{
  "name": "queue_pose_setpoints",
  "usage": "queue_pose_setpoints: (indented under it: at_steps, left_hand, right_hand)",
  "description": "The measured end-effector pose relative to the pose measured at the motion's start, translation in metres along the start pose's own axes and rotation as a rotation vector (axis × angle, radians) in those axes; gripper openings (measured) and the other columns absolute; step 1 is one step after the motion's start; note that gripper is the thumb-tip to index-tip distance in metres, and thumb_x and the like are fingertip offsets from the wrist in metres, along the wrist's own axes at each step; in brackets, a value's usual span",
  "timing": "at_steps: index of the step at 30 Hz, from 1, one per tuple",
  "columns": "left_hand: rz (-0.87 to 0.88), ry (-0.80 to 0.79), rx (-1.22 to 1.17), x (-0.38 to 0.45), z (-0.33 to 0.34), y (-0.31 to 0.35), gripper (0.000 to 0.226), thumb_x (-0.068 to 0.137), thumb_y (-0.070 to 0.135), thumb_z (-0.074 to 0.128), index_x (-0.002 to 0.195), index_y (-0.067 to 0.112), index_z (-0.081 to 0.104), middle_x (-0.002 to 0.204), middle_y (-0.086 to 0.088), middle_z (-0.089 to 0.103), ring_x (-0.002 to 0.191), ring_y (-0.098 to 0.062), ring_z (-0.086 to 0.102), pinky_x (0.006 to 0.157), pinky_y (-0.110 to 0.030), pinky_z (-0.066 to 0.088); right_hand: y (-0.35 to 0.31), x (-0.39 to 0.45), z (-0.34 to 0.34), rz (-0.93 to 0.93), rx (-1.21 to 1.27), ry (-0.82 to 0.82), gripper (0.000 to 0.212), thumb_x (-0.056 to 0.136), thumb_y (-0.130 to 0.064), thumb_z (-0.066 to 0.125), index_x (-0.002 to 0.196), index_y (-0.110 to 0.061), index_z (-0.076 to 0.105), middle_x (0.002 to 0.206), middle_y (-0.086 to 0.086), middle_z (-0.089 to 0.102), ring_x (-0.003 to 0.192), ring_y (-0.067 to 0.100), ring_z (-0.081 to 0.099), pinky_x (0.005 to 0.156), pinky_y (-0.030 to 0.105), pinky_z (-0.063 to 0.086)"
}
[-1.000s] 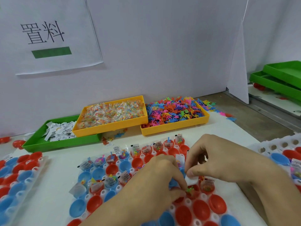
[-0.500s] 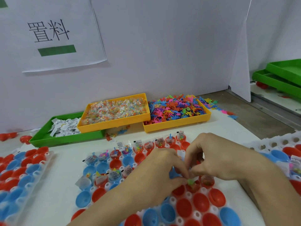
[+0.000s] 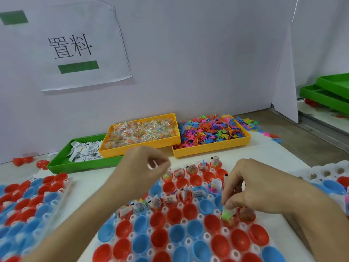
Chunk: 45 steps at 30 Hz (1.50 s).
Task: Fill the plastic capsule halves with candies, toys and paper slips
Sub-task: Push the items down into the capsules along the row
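My right hand (image 3: 245, 188) pinches a white paper slip (image 3: 231, 211) with a green plastic toy (image 3: 225, 216) over a red plastic capsule half (image 3: 229, 222) in the white holder tray (image 3: 188, 241). Left hand (image 3: 140, 171), raised behind it, loosely curled; whether it holds anything I cannot tell. Risk: slip springs out, toy tips into neighbouring half.

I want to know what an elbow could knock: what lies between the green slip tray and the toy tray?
In the head view, the yellow candy tray sits between the green slip tray and the toy tray, its left end overlapping the green one.
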<state>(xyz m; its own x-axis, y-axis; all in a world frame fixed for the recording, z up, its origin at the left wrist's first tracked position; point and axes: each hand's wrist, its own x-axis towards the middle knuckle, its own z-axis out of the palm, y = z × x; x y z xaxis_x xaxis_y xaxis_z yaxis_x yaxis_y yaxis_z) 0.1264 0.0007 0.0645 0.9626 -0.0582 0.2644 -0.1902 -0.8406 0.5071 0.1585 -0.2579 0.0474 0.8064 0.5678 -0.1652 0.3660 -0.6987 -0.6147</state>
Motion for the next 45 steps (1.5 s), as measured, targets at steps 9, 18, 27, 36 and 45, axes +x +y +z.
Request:
queue_pose_setpoints:
  at_steps: [9, 18, 27, 36, 45]
  left_hand:
    - [-0.36, -0.094, 0.272, 0.028, -0.01, -0.055, 0.029, 0.094, 0.025, 0.063, 0.079, 0.003, 0.075, 0.089, -0.019, 0.074, 0.077, -0.028, 0.068, 0.068, -0.032, 0.052]
    - [-0.469, -0.151, 0.174, 0.03, -0.002, -0.054, 0.014, 0.087, 0.029, 0.074, 0.082, 0.016, 0.076, 0.088, 0.002, 0.07, 0.074, -0.012, 0.064, 0.049, -0.017, 0.04]
    - [-0.338, 0.028, 0.214, 0.023, -0.011, -0.039, 0.019, 0.09, 0.023, 0.07, 0.071, 0.021, 0.069, 0.077, 0.003, 0.069, 0.064, -0.005, 0.058, 0.051, -0.015, 0.034]
    - [-0.31, -0.043, 0.192, 0.019, 0.002, -0.036, 0.015, 0.092, 0.025, 0.069, 0.08, 0.018, 0.073, 0.072, 0.009, 0.058, 0.067, -0.002, 0.051, 0.054, -0.016, 0.034]
    - [-0.285, -0.033, 0.243, 0.012, 0.018, -0.032, 0.011, 0.09, 0.026, 0.068, 0.086, 0.018, 0.074, 0.098, 0.004, 0.068, 0.087, -0.01, 0.056, 0.074, -0.023, 0.041]
  right_hand:
    - [0.011, 0.004, 0.0, -0.06, 0.047, 0.106, 0.015, 0.083, -0.036, 0.078, 0.084, -0.051, 0.076, 0.076, -0.02, 0.071, 0.071, 0.001, 0.064, 0.066, 0.02, 0.053]
    - [0.023, 0.009, 0.003, -0.075, 0.018, 0.206, 0.009, 0.084, -0.04, 0.075, 0.086, -0.048, 0.076, 0.084, -0.03, 0.063, 0.077, 0.0, 0.061, 0.068, 0.017, 0.049]
    - [0.026, 0.01, 0.001, -0.081, 0.019, 0.24, 0.008, 0.086, -0.039, 0.073, 0.084, -0.046, 0.076, 0.084, -0.031, 0.062, 0.082, 0.0, 0.059, 0.073, 0.018, 0.051]
    - [0.026, 0.011, 0.001, -0.069, -0.003, 0.245, 0.01, 0.086, -0.039, 0.071, 0.083, -0.048, 0.074, 0.08, -0.019, 0.069, 0.081, 0.001, 0.061, 0.069, 0.016, 0.05]
    - [0.027, 0.01, 0.0, -0.076, 0.0, 0.26, 0.017, 0.088, -0.034, 0.071, 0.083, -0.05, 0.074, 0.082, -0.027, 0.066, 0.082, 0.0, 0.06, 0.07, 0.011, 0.046]
